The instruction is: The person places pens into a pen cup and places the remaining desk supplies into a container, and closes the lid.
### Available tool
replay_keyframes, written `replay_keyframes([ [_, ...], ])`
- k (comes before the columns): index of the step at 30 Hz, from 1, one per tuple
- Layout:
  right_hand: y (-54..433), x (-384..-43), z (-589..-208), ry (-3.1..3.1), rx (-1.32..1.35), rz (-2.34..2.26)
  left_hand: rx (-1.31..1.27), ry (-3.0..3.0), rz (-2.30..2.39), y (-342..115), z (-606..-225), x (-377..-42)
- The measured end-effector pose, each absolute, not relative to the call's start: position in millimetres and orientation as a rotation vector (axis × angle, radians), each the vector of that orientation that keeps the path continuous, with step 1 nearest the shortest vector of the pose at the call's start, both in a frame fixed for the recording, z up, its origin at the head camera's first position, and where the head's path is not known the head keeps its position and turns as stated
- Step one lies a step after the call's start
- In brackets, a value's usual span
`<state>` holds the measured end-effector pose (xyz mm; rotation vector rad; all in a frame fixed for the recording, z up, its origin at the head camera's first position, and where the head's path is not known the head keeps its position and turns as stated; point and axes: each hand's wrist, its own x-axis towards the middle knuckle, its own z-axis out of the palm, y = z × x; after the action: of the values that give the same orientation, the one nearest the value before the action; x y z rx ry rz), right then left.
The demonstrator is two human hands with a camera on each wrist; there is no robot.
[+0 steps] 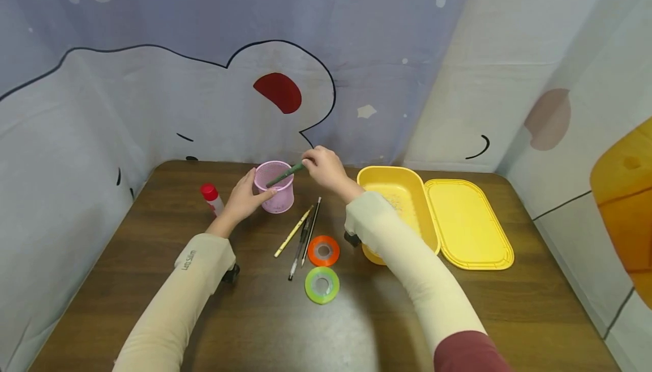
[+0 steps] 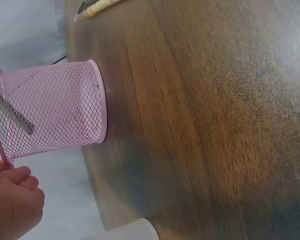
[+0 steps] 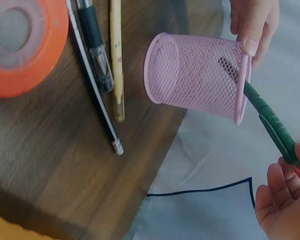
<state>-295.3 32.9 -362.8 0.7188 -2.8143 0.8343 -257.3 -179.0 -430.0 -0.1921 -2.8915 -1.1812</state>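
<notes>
A pink mesh pen cup [image 1: 275, 197] stands upright on the table, held at its rim by my left hand [image 1: 242, 195]. In the right wrist view, the thumb [image 3: 250, 46] of that hand lies over the rim. My right hand [image 1: 326, 167] pinches a green pen [image 3: 270, 122] by its clip end. The pen slants down over the rim, its lower end inside the cup and visible through the mesh [image 2: 21, 120]. In front of the cup lie a yellow pencil [image 1: 294, 231], a black pencil [image 1: 312, 230] and a clear-barrelled pen [image 1: 297, 256].
A red-capped glue stick [image 1: 211, 197] is left of the left hand. Orange tape [image 1: 323, 251] and green tape [image 1: 322, 285] rolls lie nearer me. Beneath the right forearm is a yellow tub [image 1: 433, 230], with its yellow lid [image 1: 471, 225] alongside. A patterned curtain [image 1: 204, 106] hangs behind the table.
</notes>
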Motion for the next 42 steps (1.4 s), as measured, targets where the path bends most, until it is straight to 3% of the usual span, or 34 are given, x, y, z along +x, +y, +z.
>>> replay_keyframes([
  [11,13.6,-296.2,-370.8,-2.739,0.519,1.071,-0.191,-2.896,-1.2,-178.0,-429.4,-258.8],
  [42,18.0,-274.3,-416.4,-2.908,0.385,1.304,-0.197,-2.892,-1.18,-179.1,-431.5,-258.2],
])
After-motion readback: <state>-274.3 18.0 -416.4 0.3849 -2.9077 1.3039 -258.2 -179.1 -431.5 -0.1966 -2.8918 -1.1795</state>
